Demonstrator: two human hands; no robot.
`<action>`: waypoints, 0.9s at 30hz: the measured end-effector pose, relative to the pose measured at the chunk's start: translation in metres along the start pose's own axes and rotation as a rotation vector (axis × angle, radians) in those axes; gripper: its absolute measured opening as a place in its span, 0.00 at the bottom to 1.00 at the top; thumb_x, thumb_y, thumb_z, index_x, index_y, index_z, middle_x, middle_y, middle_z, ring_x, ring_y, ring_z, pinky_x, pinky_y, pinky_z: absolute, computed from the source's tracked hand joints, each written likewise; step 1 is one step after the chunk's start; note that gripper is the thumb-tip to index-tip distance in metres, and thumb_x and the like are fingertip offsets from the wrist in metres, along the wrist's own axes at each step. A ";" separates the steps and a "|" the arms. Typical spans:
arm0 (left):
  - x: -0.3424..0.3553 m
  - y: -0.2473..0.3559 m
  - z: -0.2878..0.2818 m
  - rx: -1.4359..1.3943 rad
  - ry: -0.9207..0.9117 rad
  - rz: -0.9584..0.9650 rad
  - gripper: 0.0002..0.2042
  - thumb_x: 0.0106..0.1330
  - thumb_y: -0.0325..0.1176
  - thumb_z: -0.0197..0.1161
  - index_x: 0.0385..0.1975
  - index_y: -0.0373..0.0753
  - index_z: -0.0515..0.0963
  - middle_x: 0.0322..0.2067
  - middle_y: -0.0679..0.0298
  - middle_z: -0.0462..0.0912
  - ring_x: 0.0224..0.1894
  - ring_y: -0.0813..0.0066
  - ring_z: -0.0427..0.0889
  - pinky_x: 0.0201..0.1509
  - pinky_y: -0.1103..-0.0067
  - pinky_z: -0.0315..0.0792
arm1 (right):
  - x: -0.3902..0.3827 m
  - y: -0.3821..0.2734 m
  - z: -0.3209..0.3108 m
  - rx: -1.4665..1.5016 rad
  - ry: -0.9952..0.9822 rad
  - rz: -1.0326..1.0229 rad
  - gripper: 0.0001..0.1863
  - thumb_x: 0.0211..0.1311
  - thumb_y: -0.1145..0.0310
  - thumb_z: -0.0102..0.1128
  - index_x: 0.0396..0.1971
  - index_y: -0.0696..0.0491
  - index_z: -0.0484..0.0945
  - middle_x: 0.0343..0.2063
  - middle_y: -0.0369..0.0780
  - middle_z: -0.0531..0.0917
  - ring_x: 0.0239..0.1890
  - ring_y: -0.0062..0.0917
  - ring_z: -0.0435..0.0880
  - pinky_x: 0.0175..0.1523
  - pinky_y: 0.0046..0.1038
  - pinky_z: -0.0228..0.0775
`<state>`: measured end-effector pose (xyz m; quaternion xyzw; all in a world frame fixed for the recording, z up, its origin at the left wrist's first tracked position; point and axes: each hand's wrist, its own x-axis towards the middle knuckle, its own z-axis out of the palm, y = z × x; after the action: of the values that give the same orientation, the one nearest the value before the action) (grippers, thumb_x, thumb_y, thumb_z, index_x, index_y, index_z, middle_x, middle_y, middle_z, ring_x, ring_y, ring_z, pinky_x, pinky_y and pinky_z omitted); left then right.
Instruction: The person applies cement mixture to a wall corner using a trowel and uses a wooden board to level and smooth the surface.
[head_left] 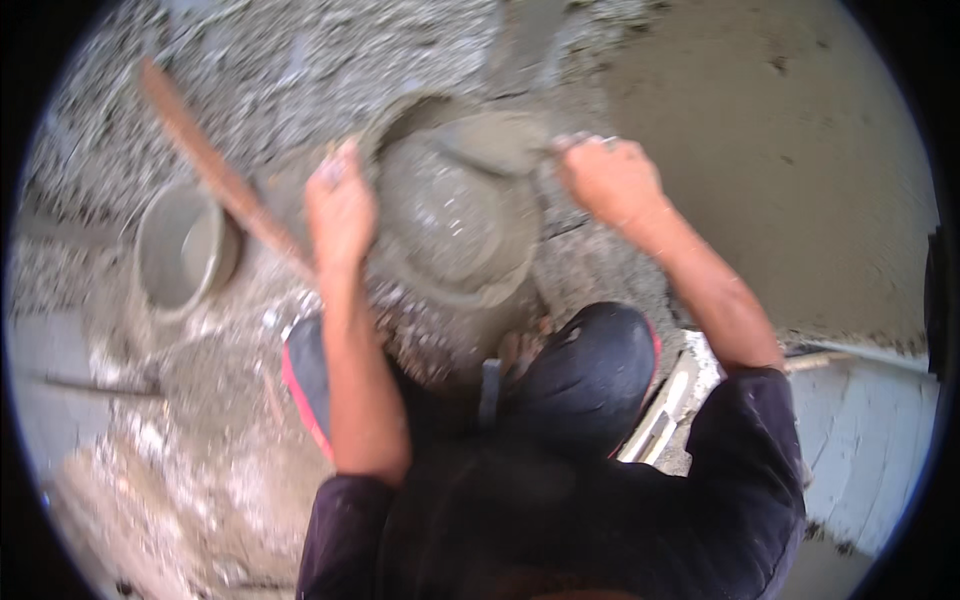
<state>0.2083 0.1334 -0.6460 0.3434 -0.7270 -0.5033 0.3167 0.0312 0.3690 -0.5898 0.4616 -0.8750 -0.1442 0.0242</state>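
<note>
Between my arms is a round, mortar-smeared basin (515, 275) with wet grey mix (440, 215) shining inside. At its left rim, my left hand (340, 205) is closed around the edge. My right hand (608, 178) grips a trowel at the basin's upper right, the handle mostly hidden in my fingers. The trowel's blade (495, 140), coated in grey mortar, lies over the far part of the basin and points left. Motion blurs both hands a little.
A smaller grey bucket (228, 245) stands to the left, beside a long reddish-brown wooden strip (215, 165). Rough mortar (330, 60) covers the far left; a smooth grey surface (780, 170) spreads at the right. Pale strips (660, 415) lie beside my right knee, and a thin rod (100, 387) at far left.
</note>
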 end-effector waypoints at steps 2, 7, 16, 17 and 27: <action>-0.006 0.026 0.024 -0.085 -0.004 -0.073 0.21 0.75 0.43 0.51 0.25 0.30 0.74 0.19 0.56 0.74 0.25 0.72 0.69 0.34 0.68 0.67 | -0.007 -0.008 -0.002 0.175 -0.177 -0.033 0.15 0.64 0.58 0.56 0.38 0.54 0.81 0.34 0.52 0.84 0.38 0.46 0.85 0.44 0.47 0.77; -0.015 0.026 0.021 -0.117 -0.027 -0.104 0.20 0.74 0.41 0.51 0.24 0.29 0.72 0.17 0.61 0.72 0.24 0.73 0.66 0.33 0.68 0.66 | -0.028 -0.027 0.015 0.540 -0.289 -0.062 0.23 0.64 0.50 0.59 0.39 0.58 0.78 0.32 0.56 0.82 0.38 0.51 0.82 0.46 0.46 0.73; 0.007 -0.010 0.008 -0.232 0.051 -0.097 0.20 0.74 0.42 0.51 0.24 0.32 0.75 0.20 0.67 0.72 0.26 0.77 0.66 0.32 0.70 0.64 | -0.053 -0.018 0.035 0.517 -0.090 0.117 0.22 0.67 0.51 0.56 0.38 0.60 0.73 0.25 0.55 0.80 0.33 0.56 0.79 0.39 0.51 0.69; 0.006 -0.008 0.007 -0.185 0.028 -0.121 0.20 0.74 0.43 0.51 0.25 0.32 0.75 0.20 0.68 0.72 0.27 0.78 0.66 0.32 0.72 0.63 | -0.051 -0.015 0.045 0.504 -0.042 0.099 0.22 0.67 0.51 0.55 0.38 0.60 0.73 0.25 0.55 0.80 0.33 0.56 0.79 0.39 0.51 0.69; 0.009 -0.016 -0.008 -0.162 0.036 -0.207 0.23 0.76 0.44 0.50 0.44 0.24 0.79 0.39 0.56 0.84 0.41 0.68 0.78 0.49 0.71 0.70 | -0.056 -0.015 -0.018 0.323 0.013 0.051 0.21 0.68 0.49 0.54 0.42 0.53 0.75 0.24 0.49 0.82 0.33 0.50 0.82 0.38 0.51 0.71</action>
<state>0.2120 0.1176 -0.6579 0.3990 -0.6387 -0.5841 0.3028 0.0786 0.4024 -0.5713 0.4382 -0.8979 0.0020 -0.0411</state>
